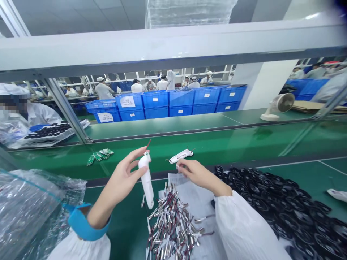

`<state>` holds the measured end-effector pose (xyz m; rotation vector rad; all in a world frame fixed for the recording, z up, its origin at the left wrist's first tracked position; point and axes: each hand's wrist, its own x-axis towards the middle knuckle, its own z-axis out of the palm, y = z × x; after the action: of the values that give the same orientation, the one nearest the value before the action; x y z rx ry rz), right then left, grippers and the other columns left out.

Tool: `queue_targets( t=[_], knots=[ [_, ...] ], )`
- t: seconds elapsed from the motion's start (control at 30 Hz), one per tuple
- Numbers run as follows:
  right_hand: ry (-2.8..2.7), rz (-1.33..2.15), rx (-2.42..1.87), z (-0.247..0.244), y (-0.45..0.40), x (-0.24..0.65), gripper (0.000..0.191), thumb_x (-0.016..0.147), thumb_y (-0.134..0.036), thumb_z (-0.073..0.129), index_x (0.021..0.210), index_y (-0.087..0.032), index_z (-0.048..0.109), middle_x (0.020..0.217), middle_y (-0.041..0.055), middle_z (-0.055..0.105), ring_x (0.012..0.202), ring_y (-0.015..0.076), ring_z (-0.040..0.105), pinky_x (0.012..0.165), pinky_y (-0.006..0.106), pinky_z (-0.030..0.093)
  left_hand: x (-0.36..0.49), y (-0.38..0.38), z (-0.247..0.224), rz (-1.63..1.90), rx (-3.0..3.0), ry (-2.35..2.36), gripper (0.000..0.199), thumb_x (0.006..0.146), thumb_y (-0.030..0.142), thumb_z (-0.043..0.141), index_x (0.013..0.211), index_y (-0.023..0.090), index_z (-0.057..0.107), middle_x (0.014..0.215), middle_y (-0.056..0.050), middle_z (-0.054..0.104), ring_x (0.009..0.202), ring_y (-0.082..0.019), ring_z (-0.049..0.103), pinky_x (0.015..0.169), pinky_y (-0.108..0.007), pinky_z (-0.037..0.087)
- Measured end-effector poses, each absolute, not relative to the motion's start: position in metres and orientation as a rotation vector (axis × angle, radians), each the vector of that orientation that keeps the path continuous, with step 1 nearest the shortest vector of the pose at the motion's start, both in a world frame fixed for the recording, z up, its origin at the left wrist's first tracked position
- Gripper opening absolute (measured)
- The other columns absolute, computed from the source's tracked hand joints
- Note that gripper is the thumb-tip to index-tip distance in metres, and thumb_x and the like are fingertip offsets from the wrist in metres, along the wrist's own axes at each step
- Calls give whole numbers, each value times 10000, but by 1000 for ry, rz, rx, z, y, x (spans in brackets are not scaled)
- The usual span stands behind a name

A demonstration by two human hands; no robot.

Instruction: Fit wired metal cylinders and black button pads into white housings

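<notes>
The person's left hand [119, 186] grips a long white plastic housing [146, 184] upright, its fingers [137, 169] curled closed around it, and a thin red wire [148, 144] shows just above them. The right hand [199, 175] sits just below a white perforated strip [181, 156], its fingers nearly together; whether they hold it cannot be told. At bottom centre, a heap of wired metal pins [173, 224] lies on a white sheet [189, 191] on the green desk [127, 206]. Black round parts [279, 206] spread across the lower right, and small green circuit boards [99, 156] lie left of centre on a green belt [217, 144].
</notes>
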<state>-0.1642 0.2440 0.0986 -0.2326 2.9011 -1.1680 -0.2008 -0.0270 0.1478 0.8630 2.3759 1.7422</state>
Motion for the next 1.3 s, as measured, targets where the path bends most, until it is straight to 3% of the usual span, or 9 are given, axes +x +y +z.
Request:
queue_targets(
  t=[0.1,0.2,0.33,0.63,0.9,1.03,1.17,1.3],
  knots=[
    [3030,-1458,-284,134,245,-143,319,1096,-344,335,1069,-192,614,745,4,613,648,157,538,628,267,397,-203,4,166,1849,994,2207,515,945,326,692,1447,303,577,1511,-72,577,1311,-279,627,1039,-359,592],
    [3179,-1716,-410,159,240,-124,286,1084,-336,394,1025,-199,637,782,13,613,652,147,536,607,266,391,-203,24,175,1931,1104,2050,540,942,282,712,1462,309,565,1492,-61,599,1331,-264,615,1044,-339,592],
    [3350,-1645,-496,169,239,-116,233,1058,-261,472,1015,-195,691,830,26,655,719,149,588,638,259,433,-203,34,177,1984,1200,1883,517,956,278,724,1449,346,583,1463,-44,626,1280,-257,654,996,-313,620],
    [3463,-1507,-423,162,246,-120,191,1021,-238,596,1055,-222,783,916,24,762,784,169,689,619,271,466,-202,27,176,1962,1098,1820,496,963,331,748,1427,420,599,1461,5,625,1356,-254,581,1046,-306,588],
    [3478,-1683,-171,167,229,-114,170,965,-263,653,997,-231,816,936,-10,815,711,141,702,624,244,503,-199,34,173,2102,1087,1909,486,876,241,832,1286,451,674,1349,51,657,1157,-180,679,952,-235,621],
    [3319,-1732,-136,175,225,-110,279,1001,-342,576,843,-227,775,729,-20,746,577,119,611,501,237,418,-200,33,172,2116,1203,2016,490,897,237,811,1298,472,655,1285,74,706,1206,-169,669,989,-230,606],
    [3122,-1789,-231,177,226,-110,359,1022,-360,543,734,-209,693,661,-7,665,578,108,546,514,234,375,-200,33,173,2006,1318,2048,524,900,206,797,1319,479,639,1268,88,725,1193,-165,684,992,-246,608],
    [2798,-2133,-259,171,225,-112,198,1034,-395,538,988,-228,633,635,-44,613,478,85,379,456,224,298,-197,33,172,1898,1430,2117,496,920,201,772,1321,467,653,1326,90,705,1212,-182,679,996,-277,604]
  ],
)
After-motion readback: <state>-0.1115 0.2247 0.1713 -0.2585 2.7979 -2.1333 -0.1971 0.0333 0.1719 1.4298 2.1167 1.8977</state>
